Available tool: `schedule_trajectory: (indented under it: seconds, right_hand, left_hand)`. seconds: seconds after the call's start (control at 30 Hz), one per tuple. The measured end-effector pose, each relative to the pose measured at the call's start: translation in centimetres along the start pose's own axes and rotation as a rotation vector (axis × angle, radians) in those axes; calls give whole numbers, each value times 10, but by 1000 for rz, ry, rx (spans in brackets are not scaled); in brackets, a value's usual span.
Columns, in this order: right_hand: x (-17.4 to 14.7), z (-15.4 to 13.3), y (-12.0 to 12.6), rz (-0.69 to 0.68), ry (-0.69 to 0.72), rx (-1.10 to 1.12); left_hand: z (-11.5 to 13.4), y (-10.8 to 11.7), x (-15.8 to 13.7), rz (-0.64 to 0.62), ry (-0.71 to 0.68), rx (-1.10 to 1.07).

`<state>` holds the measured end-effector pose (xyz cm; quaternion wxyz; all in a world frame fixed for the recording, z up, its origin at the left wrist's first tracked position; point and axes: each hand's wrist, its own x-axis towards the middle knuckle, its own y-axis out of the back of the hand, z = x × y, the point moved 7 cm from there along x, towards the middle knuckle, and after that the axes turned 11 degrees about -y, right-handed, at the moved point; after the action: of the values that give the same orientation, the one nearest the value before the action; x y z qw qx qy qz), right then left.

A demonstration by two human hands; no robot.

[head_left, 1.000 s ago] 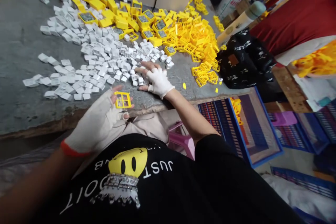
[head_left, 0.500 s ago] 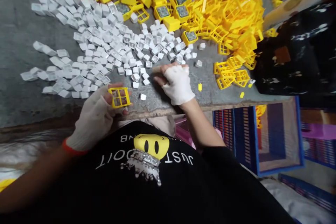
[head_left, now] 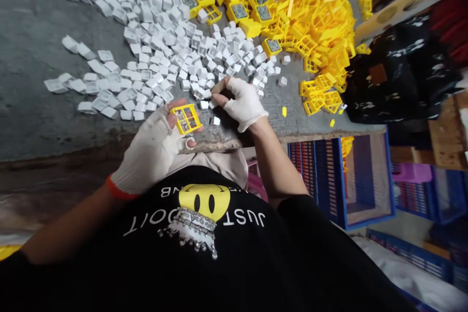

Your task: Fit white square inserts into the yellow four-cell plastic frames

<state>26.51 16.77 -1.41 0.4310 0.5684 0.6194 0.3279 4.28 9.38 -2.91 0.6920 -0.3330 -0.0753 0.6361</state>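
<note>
In my left hand (head_left: 157, 139), gloved with bare fingertips, lies a yellow plastic frame (head_left: 186, 119) with four square openings, held between thumb and fingers. My right hand (head_left: 243, 102), in a similar white glove, reaches the near edge of a heap of small white plastic caps (head_left: 164, 58). Its thumb and forefinger close on a white cap (head_left: 212, 103) there, partly hidden by the fingertips. One loose white cap (head_left: 216, 121) lies on the table between my hands.
Yellow housings with grey clear-looking pieces (head_left: 239, 10) and a pile of yellow frames (head_left: 321, 24) cover the far side of the grey table (head_left: 32, 14). A black patterned bag (head_left: 398, 73) stands at right. Blue crates (head_left: 389, 180) sit below the table's edge (head_left: 285, 137).
My left hand has moved up and right with the yellow frame, tilting it. My right hand's thumb and forefinger have come together at the white caps. The camera view has shifted slightly.
</note>
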Motion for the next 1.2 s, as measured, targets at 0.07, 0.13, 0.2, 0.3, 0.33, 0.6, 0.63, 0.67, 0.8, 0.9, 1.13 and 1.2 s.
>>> schedule_trajectory:
  seconds: [0.07,0.13,0.2,0.3,0.33,0.6,0.63,0.67,0.8,0.9,1.13,1.2]
  right_hand:
    - [0,-6,-1,-23,-37,-9]
    - [-1,-14,-2,-38,-56,-57]
    - [-3,-23,-3,-29,-45,-111]
    - [-5,-32,-6,-25,-24,-132]
    - [-6,-34,-7,-28,-25,-131]
    - [-8,-45,-12,40,43,-192]
    - [-7,-50,-11,57,81,-199]
    - [-6,-55,-12,60,130,-204]
    - [4,-75,-18,7,276,-163]
    - [10,-74,-16,-36,259,31]
    - [-32,-50,-4,-260,167,778]
    - [-45,-47,-4,-282,140,815]
  left_hand:
    - [0,3,-5,25,1,-28]
    - [-2,4,-10,39,10,-60]
    - [-3,5,-14,48,20,-57]
    - [-5,5,-19,52,39,-33]
    - [-5,5,-21,50,46,-28]
    - [-10,13,-31,116,31,-34]
    - [-10,14,-31,119,28,-31]
    - [-11,14,-31,122,30,-28]
    - [-11,15,-32,133,50,-45]
    - [-9,17,-34,157,34,-65]
    - [-16,14,-34,72,2,-114]
    - [-22,9,-34,27,17,-135]
